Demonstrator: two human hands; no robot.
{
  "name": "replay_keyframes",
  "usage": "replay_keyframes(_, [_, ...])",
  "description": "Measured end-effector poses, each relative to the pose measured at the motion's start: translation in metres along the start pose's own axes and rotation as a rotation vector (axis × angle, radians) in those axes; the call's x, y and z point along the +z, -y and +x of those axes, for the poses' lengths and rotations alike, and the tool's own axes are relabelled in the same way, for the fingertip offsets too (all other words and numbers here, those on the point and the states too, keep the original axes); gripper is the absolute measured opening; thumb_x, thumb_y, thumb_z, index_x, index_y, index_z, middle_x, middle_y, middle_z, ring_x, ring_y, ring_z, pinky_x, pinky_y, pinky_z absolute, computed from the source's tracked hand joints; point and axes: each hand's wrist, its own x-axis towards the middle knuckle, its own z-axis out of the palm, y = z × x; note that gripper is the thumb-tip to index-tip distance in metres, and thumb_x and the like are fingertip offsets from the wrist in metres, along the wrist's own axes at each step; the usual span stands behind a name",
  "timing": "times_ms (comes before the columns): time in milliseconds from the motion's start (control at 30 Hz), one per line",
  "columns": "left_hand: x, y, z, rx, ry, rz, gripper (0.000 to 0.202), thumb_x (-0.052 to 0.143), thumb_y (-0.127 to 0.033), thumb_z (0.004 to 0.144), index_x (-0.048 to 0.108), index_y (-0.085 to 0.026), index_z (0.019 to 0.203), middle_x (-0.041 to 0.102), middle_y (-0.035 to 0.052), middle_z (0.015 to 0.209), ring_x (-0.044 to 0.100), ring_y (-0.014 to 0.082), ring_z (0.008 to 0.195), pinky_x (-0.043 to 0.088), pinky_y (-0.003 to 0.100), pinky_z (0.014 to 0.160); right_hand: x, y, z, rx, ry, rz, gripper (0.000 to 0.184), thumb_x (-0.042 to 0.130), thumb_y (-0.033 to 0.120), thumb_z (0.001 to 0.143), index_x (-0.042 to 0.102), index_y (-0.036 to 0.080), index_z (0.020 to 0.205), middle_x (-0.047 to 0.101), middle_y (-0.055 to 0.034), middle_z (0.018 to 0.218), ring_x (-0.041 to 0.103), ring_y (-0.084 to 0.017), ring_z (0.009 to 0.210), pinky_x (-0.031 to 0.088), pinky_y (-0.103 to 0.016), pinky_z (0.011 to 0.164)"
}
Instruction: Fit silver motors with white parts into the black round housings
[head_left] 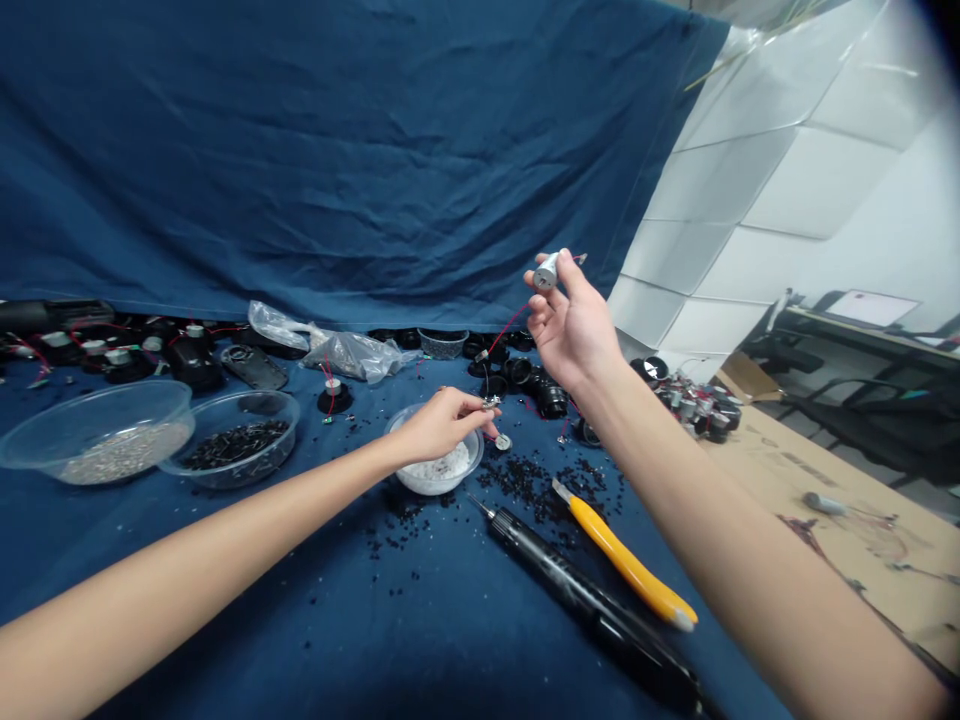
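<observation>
My right hand [574, 325] is raised in front of the blue cloth, its fingers closed round a silvery cylindrical motor [547, 273]. A thin red wire [511, 328] runs from near the motor down toward my left hand. Over the small bowl of white bits [431, 480], my left hand [454, 420] pinches a small part with metal bits [491, 403], too small to name. Just below those fingertips shows a little round disc [502, 441]. A black electric screwdriver [585, 590] and a yellow utility knife [626, 555] lie below my hands.
Two clear bowls, one with pale bits [97, 430] and one with black pieces [232, 440], stand at the left. A plastic bag [345, 350] and black housings [547, 392] lie along the back. Black specks [540, 475] are scattered mid-table. Cardboard [795, 470] lies at right.
</observation>
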Motion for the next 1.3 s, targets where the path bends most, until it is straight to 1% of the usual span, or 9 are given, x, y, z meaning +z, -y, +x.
replay_keyframes(167, [0.008,-0.002,0.005,-0.035,0.002,-0.094,0.029,0.056,-0.031,0.088,0.071,-0.009,0.077,0.075,0.0104,0.082,0.068,0.0200,0.079,0.048,0.029,0.079,0.019,-0.008,-0.010,0.079,0.057,0.123,0.017,0.057,0.036,0.090,0.061,0.021,0.096,0.066,0.0024,0.082,0.053,-0.002,0.050,0.041,-0.012,0.045])
replay_keyframes(300, [0.014,0.001,0.007,-0.084,0.029,-0.211,0.022,0.057,-0.026,0.089,0.061,-0.006,0.098,0.075,0.0122,0.079,0.070,0.0202,0.081,0.048,0.033,0.085,0.031,-0.028,-0.016,0.142,0.079,0.124,0.013,0.058,0.034,0.090,0.060,0.022,0.093,0.066,0.0039,0.079,0.053,-0.002,0.048,0.040,-0.011,0.042])
replay_keyframes(467, [0.016,0.006,0.004,-0.138,0.051,-0.343,0.036,0.063,-0.014,0.083,0.046,-0.009,0.114,0.075,0.0103,0.077,0.072,0.0207,0.079,0.052,0.034,0.081,0.038,-0.044,-0.019,0.181,0.141,0.137,0.015,0.062,0.034,0.086,0.059,0.022,0.092,0.066,0.0031,0.079,0.056,-0.003,0.048,0.041,-0.011,0.040])
replay_keyframes(700, [0.011,0.007,0.000,-0.195,-0.028,-0.346,0.054,0.072,-0.010,0.074,0.044,-0.008,0.120,0.069,0.0081,0.082,0.068,0.0161,0.075,0.051,0.032,0.078,0.029,-0.012,0.001,-0.047,0.052,0.088,0.018,0.059,0.035,0.088,0.058,0.021,0.100,0.065,0.0038,0.079,0.053,-0.001,0.047,0.039,-0.010,0.041])
replay_keyframes(833, [0.010,0.004,-0.004,-0.151,-0.034,-0.338,0.093,0.075,-0.009,0.070,0.019,-0.020,0.142,0.065,0.0062,0.096,0.064,0.0105,0.064,0.049,0.027,0.065,0.017,0.006,0.006,-0.228,0.038,-0.007,0.023,0.060,0.040,0.086,0.058,0.023,0.102,0.067,0.0025,0.083,0.055,-0.003,0.048,0.040,-0.013,0.041])
replay_keyframes(900, [0.009,0.003,-0.006,-0.123,-0.021,-0.324,0.100,0.075,-0.011,0.071,0.010,-0.026,0.146,0.063,0.0060,0.100,0.063,0.0098,0.062,0.048,0.027,0.063,0.012,0.013,0.006,-0.280,0.037,-0.067,0.026,0.061,0.043,0.085,0.059,0.025,0.103,0.067,0.0019,0.085,0.056,-0.004,0.049,0.040,-0.013,0.041])
replay_keyframes(1000, [0.009,0.001,-0.008,-0.068,-0.003,-0.301,0.097,0.071,-0.007,0.070,0.015,-0.025,0.147,0.062,0.0063,0.101,0.063,0.0108,0.068,0.048,0.030,0.069,0.007,0.015,0.003,-0.325,0.049,-0.101,0.025,0.061,0.042,0.085,0.058,0.023,0.101,0.066,0.0022,0.082,0.056,-0.004,0.048,0.039,-0.013,0.039])
replay_keyframes(1133, [0.007,-0.001,-0.008,-0.046,0.064,-0.365,0.082,0.066,0.001,0.064,0.031,-0.015,0.137,0.063,0.0105,0.104,0.063,0.0157,0.085,0.049,0.032,0.077,0.004,0.005,-0.005,-0.219,0.151,-0.192,0.033,0.068,0.044,0.080,0.059,0.021,0.101,0.065,0.0014,0.080,0.056,-0.004,0.046,0.040,-0.014,0.038])
replay_keyframes(1300, [0.005,-0.005,-0.007,-0.067,0.040,-0.472,0.088,0.069,-0.002,0.066,0.022,-0.019,0.139,0.058,0.0146,0.114,0.068,0.0167,0.084,0.051,0.035,0.079,0.005,-0.012,-0.016,-0.152,0.186,-0.208,0.040,0.070,0.047,0.077,0.060,0.018,0.103,0.066,-0.0005,0.080,0.057,-0.006,0.045,0.041,-0.015,0.037])
